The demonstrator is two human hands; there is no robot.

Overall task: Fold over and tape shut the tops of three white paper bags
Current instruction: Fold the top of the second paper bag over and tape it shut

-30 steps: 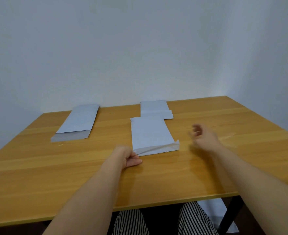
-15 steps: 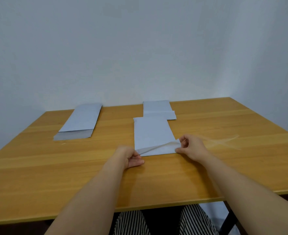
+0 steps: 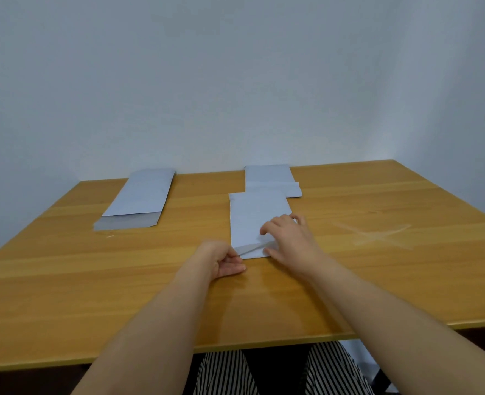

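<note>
Middle bag (image 3: 257,220) under right hand (image 3: 289,242); left hand (image 3: 221,259) pinches corner.

You get soft, even, fairly bright light, brightest at the right of the plain pale grey-blue wall (image 3: 235,81). Faint shadows sit under both forearms on the glossy orange-brown wooden table (image 3: 64,280). Wide-angle distortion bows the edges.

A plain pale grey-blue wall (image 3: 235,81) fills the upper half of the view, meeting a second wall (image 3: 469,95) at a corner on the right. Below stands a honey-coloured wooden counter (image 3: 93,295) (long grain lines, soft sheen), evenly lit, with a dark leg (image 3: 382,377) beneath.
</note>
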